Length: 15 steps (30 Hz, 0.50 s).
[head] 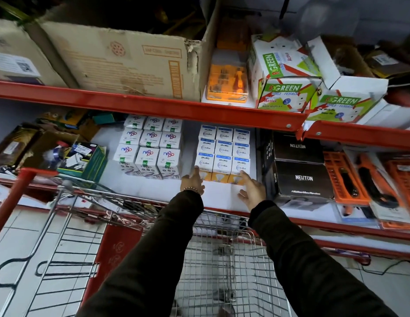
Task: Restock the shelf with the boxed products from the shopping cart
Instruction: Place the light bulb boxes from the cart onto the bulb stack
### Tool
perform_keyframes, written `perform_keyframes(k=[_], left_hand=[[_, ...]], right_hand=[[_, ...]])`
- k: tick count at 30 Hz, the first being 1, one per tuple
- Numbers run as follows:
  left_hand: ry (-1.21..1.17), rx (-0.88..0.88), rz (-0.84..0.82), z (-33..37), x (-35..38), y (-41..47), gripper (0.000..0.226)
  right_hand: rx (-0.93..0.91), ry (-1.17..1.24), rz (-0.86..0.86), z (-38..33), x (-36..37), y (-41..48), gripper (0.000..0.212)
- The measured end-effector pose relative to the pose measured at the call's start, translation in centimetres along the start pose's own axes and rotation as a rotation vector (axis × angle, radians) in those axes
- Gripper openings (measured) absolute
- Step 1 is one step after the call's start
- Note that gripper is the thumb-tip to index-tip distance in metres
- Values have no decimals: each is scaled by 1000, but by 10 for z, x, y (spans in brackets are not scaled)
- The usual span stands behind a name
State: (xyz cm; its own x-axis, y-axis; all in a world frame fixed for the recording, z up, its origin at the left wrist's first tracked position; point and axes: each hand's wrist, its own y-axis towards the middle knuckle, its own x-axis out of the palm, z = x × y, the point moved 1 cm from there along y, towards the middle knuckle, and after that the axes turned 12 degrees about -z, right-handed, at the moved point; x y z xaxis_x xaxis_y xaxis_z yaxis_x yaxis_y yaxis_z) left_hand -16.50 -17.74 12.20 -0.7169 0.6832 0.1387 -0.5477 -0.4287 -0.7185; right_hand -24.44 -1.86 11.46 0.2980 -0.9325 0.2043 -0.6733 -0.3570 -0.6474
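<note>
A block of white, blue and orange bulb boxes (223,154) stands in rows on the white middle shelf (219,197). My left hand (193,181) touches the front left box of that block with its fingers spread. Fingers apart, my right hand (251,188) rests against the front right box. Neither hand holds anything. To the left stands a second block of white boxes with purple lettering (150,148). The wire shopping cart (222,259) sits below my arms, its basket showing no boxes in the visible part.
Black boxes (300,170) stand right of the bulb boxes, then orange tool packs (368,179). An open teal box (85,160) and cluttered cartons lie at left. The red upper shelf (153,106) carries cardboard cartons and green-and-white boxes (281,88).
</note>
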Motion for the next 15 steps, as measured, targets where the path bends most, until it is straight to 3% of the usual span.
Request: perform_keyframes(k=[3, 8, 12, 15], left_hand=[[-119, 13, 12, -3, -23, -14, 64], [-233, 54, 36, 1, -74, -24, 73], [-212, 70, 65, 22, -112, -15, 78], [-138, 36, 61, 37, -131, 0, 78]], right_hand=[[32, 35, 16, 10, 14, -14, 52], [140, 89, -114, 31, 71, -29, 61], [103, 69, -249, 33, 125, -28, 35], [79, 37, -317, 28, 158, -20, 37]])
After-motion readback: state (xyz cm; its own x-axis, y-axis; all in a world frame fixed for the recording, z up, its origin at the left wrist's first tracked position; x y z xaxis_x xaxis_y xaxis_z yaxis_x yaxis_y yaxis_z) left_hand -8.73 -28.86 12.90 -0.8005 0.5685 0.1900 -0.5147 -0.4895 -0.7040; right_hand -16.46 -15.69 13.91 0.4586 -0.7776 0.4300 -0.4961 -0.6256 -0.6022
